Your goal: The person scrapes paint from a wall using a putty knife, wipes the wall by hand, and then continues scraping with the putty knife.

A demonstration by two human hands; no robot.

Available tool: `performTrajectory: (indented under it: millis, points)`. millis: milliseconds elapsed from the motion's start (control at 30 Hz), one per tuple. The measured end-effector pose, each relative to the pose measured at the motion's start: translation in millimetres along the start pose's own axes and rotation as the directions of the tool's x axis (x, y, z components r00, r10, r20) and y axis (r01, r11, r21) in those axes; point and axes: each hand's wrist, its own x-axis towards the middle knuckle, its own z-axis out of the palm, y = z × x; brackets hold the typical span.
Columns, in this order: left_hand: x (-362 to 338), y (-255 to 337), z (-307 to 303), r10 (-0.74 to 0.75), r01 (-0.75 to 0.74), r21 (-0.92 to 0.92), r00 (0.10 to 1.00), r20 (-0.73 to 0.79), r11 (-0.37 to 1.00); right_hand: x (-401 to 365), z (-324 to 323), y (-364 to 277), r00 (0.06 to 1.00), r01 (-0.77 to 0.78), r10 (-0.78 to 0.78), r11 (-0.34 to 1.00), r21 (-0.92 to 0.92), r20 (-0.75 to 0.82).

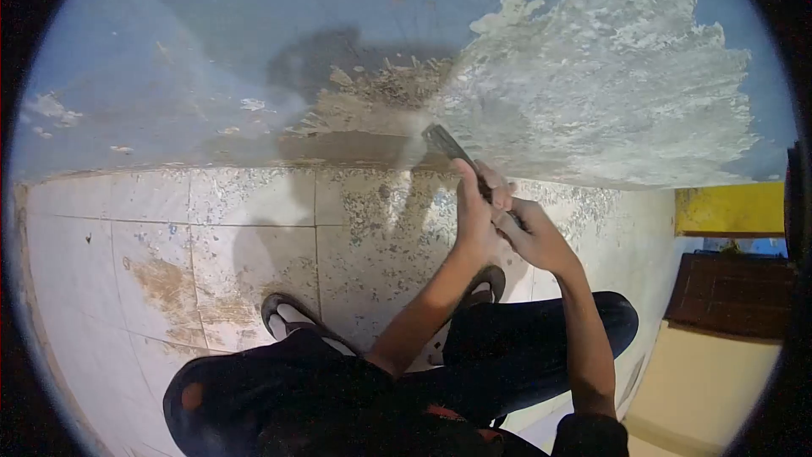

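A dark, narrow, flat tool (pixel 452 148) slants from my hands up to the wall, its far end at the lower edge of a bare patch (pixel 381 97) in the blue paint. My left hand (pixel 475 216) is closed round the tool, its thumb lying along the side. Just to the right, my right hand (pixel 526 230) wraps the tool's lower part, and its fingers meet those of the left. A pale haze hangs near the tool's tip. The large scraped patch (pixel 600 85) on the wall is rough and whitish grey.
Paint flakes and dust lie on the white floor tiles (pixel 254 245) along the wall's foot. A brown stain (pixel 165 288) marks tiles at the left. My sandalled feet and bent knees are below. A dark brown wooden piece (pixel 727 294) and a yellow surface (pixel 732 207) stand at the right.
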Motion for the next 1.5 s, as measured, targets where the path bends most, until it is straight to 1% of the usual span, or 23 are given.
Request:
performTrajectory:
  millis: [67, 100, 167, 200, 267, 400, 500, 567, 600, 700, 767, 800, 867, 900, 933, 967, 1100, 1133, 1167, 1267, 1300, 1367, 1500]
  points:
    - [14.4, -15.0, -33.7, -0.095, 0.097, 0.000, 0.975, 0.200, 0.995, 4.0, 12.0, 32.7, 0.995, -0.052, 0.045, 0.996, 0.070, 0.086]
    - [19.6, -17.9, -38.0, -0.099, 0.103, -0.008, 0.974, 0.203, 0.995, 8.4, 17.5, 44.9, 0.995, -0.056, 0.051, 0.997, 0.061, 0.084]
    - [24.2, -22.5, -44.7, -0.043, 0.039, 0.022, 0.971, 0.234, 0.999, 12.6, 31.2, 66.3, 0.999, 0.009, -0.016, 0.973, -0.232, -0.029]
    - [25.5, -24.7, -48.0, -0.043, 0.039, 0.021, 0.971, 0.234, 0.999, 15.4, 37.1, 81.3, 0.999, 0.008, -0.015, 0.972, -0.233, -0.028]
    - [31.2, -28.7, -51.0, -0.042, 0.034, 0.036, 0.965, 0.257, 0.999, 21.5, 42.4, 103.5, 0.940, 0.228, -0.290, 0.927, -0.298, -0.182]
    - [38.8, -37.6, -59.6, -0.020, 0.003, 0.056, 0.955, 0.297, 0.998, 23.5, 45.5, 106.2, 0.935, 0.229, -0.296, 0.925, -0.303, -0.196]
    - [41.7, -38.1, -61.8, -0.048, 0.016, 0.145, 0.974, 0.220, 0.989, 28.4, 48.4, 108.4, 0.904, 0.286, -0.368, 0.900, -0.330, -0.220]
    - [42.9, -38.4, -61.0, -0.015, -0.030, 0.237, 0.982, 0.186, 0.971, 28.3, 48.1, 108.4, 0.963, 0.156, -0.209, 0.947, -0.279, -0.172]
    - [43.8, -37.7, -61.6, -0.019, -0.026, 0.240, 0.983, 0.183, 0.970, 29.2, 48.3, 105.4, 0.963, 0.152, -0.204, 0.949, -0.275, -0.173]
    - [46.5, -28.4, -62.3, 0.012, -0.048, 0.179, 0.981, 0.196, 0.983, 34.8, 52.5, 91.8, 0.960, 0.173, -0.225, 0.945, -0.276, -0.168]
    - [43.0, -11.0, -54.8, 0.010, -0.007, -0.021, 0.993, 0.119, 1.000, 36.8, 59.6, 74.2, 0.964, 0.128, -0.198, 0.931, -0.341, -0.179]
    - [37.7, 1.4, -44.2, 0.006, -0.004, -0.019, 0.993, 0.117, 1.000, 38.4, 62.4, 63.8, 0.965, 0.124, -0.193, 0.933, -0.339, -0.179]
    - [29.6, 29.3, -23.9, 0.104, -0.111, -0.037, 0.982, -0.157, 0.993, 46.5, 66.1, 39.4, 0.961, 0.161, -0.246, 0.869, -0.468, -0.125]
    - [31.3, 39.8, -28.6, 0.107, -0.114, -0.036, 0.981, -0.159, 0.993, 50.9, 67.0, 24.0, 0.961, 0.164, -0.247, 0.870, -0.466, -0.122]
    - [33.8, 50.3, -34.0, 0.168, -0.167, -0.038, 0.985, 0.048, 0.985, 55.5, 66.4, 8.2, 0.959, 0.190, -0.262, 0.879, -0.437, -0.111]
    - [36.3, 55.8, -36.8, 0.224, -0.218, -0.053, 0.941, 0.255, 0.975, 58.8, 65.5, -0.6, 0.955, 0.217, -0.280, 0.885, -0.411, -0.100]
    - [42.6, 40.8, -44.9, 0.245, -0.234, -0.072, 0.930, 0.273, 0.970, 58.1, 66.4, 24.3, 0.961, 0.209, -0.263, 0.891, -0.403, -0.081]
    - [41.2, 32.0, -43.1, 0.129, -0.130, 0.001, 0.984, 0.121, 0.991, 52.7, 65.6, 38.9, 0.954, 0.212, -0.276, 0.898, -0.386, -0.119]
    - [39.1, 22.0, -41.6, 0.011, -0.009, 0.058, 0.999, -0.042, 0.998, 46.4, 64.2, 53.6, 0.945, 0.212, -0.285, 0.906, -0.366, -0.159]
    - [38.8, -22.9, -52.0, -0.004, -0.003, 0.108, 0.998, 0.069, 0.994, 26.1, 55.1, 92.4, 0.937, 0.190, -0.290, 0.892, -0.410, -0.196]
    - [37.9, -29.8, -54.8, -0.009, 0.002, 0.108, 0.998, 0.067, 0.994, 20.0, 53.2, 93.9, 0.938, 0.185, -0.285, 0.893, -0.410, -0.197]
    - [38.1, -41.5, -60.8, -0.102, 0.090, 0.057, 0.963, 0.249, 0.994, 11.8, 50.3, 96.2, 0.951, 0.104, -0.197, 0.931, -0.349, -0.240]
    - [38.4, -48.3, -62.2, -0.119, 0.111, 0.046, 0.966, 0.230, 0.993, 8.4, 50.7, 101.5, 0.962, 0.038, -0.129, 0.936, -0.350, -0.242]
